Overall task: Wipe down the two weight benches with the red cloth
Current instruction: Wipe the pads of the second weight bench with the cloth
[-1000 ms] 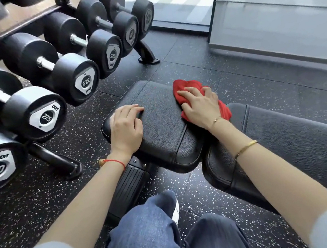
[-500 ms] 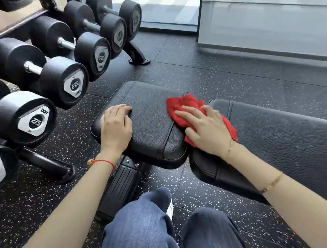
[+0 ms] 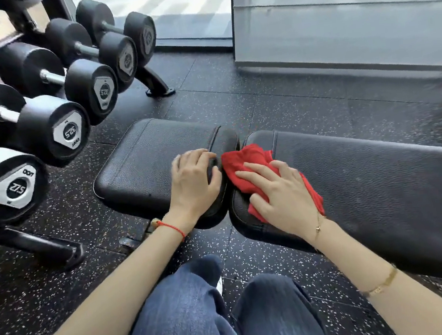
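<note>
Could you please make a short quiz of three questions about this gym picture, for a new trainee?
1. True or false: the right hand presses the red cloth on the long pad.
2. Which hand touches no cloth? A) left hand B) right hand
3. Fill in: the nearest fully visible dumbbell on the rack is marked ___.

Key: 1. True, its fingers lie flat on the cloth at the pad's end. 2. A, it rests on the short pad. 3. 27.5
</note>
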Motion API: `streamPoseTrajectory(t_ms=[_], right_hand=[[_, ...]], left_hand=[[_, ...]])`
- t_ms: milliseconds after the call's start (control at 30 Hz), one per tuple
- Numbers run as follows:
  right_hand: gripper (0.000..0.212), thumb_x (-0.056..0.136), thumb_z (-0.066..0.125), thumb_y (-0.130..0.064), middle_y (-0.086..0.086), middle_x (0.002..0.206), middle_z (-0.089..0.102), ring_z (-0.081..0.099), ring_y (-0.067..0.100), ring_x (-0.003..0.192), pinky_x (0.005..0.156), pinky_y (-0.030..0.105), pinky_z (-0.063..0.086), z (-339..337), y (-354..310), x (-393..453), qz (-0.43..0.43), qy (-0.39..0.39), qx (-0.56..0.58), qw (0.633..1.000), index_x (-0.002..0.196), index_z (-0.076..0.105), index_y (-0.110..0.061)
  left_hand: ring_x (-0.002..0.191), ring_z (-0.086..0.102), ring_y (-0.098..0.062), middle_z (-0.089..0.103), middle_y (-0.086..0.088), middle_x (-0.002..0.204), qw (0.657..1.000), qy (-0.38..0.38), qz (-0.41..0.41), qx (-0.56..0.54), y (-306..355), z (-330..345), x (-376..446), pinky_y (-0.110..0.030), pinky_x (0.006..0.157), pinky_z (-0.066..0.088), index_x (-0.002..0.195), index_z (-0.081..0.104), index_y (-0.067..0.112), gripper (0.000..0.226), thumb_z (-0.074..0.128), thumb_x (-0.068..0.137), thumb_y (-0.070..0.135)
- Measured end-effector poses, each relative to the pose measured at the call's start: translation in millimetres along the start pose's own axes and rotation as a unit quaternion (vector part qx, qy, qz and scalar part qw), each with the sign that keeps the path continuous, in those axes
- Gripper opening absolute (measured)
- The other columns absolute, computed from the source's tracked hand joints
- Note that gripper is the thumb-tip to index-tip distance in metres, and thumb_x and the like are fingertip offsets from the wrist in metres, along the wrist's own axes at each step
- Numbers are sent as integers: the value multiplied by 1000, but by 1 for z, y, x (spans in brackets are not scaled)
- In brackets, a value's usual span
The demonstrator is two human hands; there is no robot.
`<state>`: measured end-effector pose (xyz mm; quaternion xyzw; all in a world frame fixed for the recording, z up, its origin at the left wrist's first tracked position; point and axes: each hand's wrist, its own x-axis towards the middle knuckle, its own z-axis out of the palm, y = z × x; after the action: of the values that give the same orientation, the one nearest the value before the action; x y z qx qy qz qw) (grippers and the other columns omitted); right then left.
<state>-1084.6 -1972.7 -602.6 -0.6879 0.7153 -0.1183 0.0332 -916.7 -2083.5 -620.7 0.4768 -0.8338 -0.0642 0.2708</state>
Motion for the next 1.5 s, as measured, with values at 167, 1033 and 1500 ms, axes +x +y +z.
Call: streamPoseTrajectory(t_ms=[167,1033,1500], right_hand=[[50,90,40,-44,-19,151,37,32,28,134,110,39,22,0,29,37,88,23,-17,996,140,43,-43],[54,89,42,-43,-16,151,38,32,29,133,111,41,23,-5,28,-27,106,19,-21,994,143,41,-42],[50,92,45,-38,-12,153,36,30,34,133,111,41,23,-28,111,-29,303,60,-32,951,142,43,-38]], left_hand=[[123,53,-25,61,-3,127,1000,2,-4,19,2,6,-5,-46,111,34,116,66,17,31,59,87,24],[122,52,-30,61,-7,127,999,7,1,43,7,12,-9,-51,110,35,117,63,14,34,52,86,20],[122,53,-30,62,-9,127,1000,10,2,8,5,14,-10,-52,111,35,117,64,13,32,55,86,19]])
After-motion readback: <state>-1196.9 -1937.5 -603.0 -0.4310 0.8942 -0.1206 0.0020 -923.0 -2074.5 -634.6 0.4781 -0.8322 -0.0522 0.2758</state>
